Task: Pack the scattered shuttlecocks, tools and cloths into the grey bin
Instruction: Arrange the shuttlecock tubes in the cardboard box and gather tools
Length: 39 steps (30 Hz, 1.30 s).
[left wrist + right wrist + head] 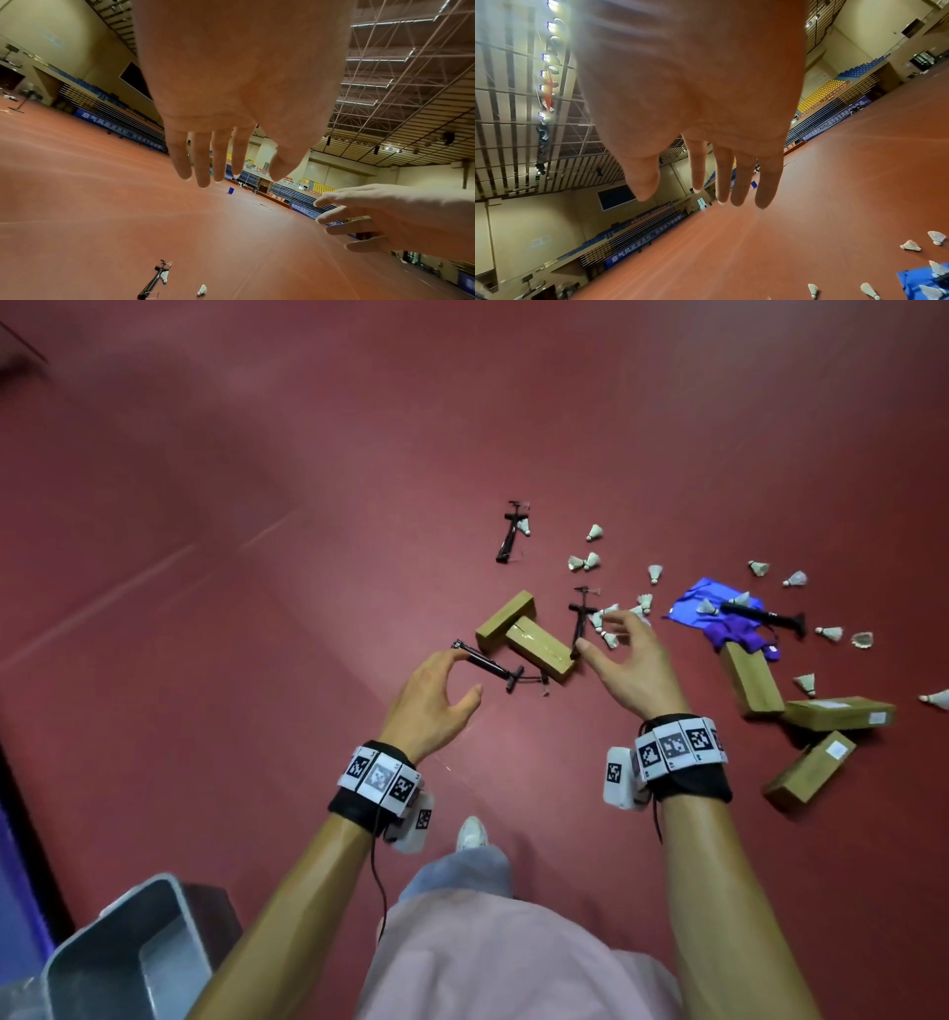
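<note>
Red sports-hall floor is filling the head view. Nearest, at lower left, the grey bin is sitting by the person's legs. Both hands are hovering above the clutter, each grip apart and holding nothing: left hand over a black tool, right hand by another tool leaning on brown boxes. Farther right, blue cloths are lying under a third tool. Shuttlecocks are lying scattered around, and a fourth tool is lying farthest out

Matt red floor (feathered shuttlecocks)
</note>
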Available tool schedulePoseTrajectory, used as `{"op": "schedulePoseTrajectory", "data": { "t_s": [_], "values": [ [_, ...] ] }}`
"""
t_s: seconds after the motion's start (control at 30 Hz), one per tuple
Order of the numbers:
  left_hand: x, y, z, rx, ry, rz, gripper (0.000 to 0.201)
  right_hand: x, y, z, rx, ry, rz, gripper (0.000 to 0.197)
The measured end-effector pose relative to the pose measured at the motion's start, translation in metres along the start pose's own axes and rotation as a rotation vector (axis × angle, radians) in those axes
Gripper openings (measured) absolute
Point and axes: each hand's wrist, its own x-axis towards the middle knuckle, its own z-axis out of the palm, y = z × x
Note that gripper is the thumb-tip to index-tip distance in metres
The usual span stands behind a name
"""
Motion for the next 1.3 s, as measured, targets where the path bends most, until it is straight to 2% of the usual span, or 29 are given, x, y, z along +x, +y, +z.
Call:
{"op": "schedulePoseTrajectory", "data": {
  "t_s": [0.2, 0.33, 0.53, 0.83, 0.9, 0.97, 1.07, 1.17, 1.3],
  "values": [
    [0.124, -0.024, -0.033, 0.018, -0.099, 0.075, 0.052, 0.083, -0.043, 0.031, 0.067, 0.044, 0.022, 0.063],
    [0.196, -0.022, -0.039, 0.036, -0.155, 0.102, 0.051, 0.126, -0.042, 0.032, 0.052, 0.020, 0.055, 0.066],
    [0.315, -0.002, -0.014, 0.072, -0.266, 0.185, 0.052, 0.211, 0.003, 0.011, 0.057, 0.093, 0.136, 0.068],
    [0.554, 0.046, 0.017, 0.198, -0.281, 0.241, 0.054, 0.432, 0.090, -0.044, 0.086, 0.234, 0.241, 0.064],
    [0.606, 0.050, 0.027, 0.241, -0.312, 0.238, 0.053, 0.480, 0.109, -0.044, 0.047, 0.170, 0.265, 0.068],
    [0.654, 0.047, 0.044, 0.300, -0.356, 0.240, 0.051, 0.530, 0.125, -0.037, -0.051, 0.047, 0.279, 0.074],
    [0.712, 0.022, 0.078, 0.451, -0.455, 0.244, 0.047, 0.589, 0.147, -0.010, -0.216, -0.140, 0.288, 0.082],
    [0.755, -0.026, 0.121, 0.662, -0.570, 0.233, 0.046, 0.624, 0.180, 0.037, -0.252, -0.287, 0.280, 0.090],
    [0.786, -0.110, 0.192, 0.812, -0.707, 0.150, 0.045, 0.633, 0.248, 0.116, -0.297, -0.406, 0.338, 0.106]
  ]
}}
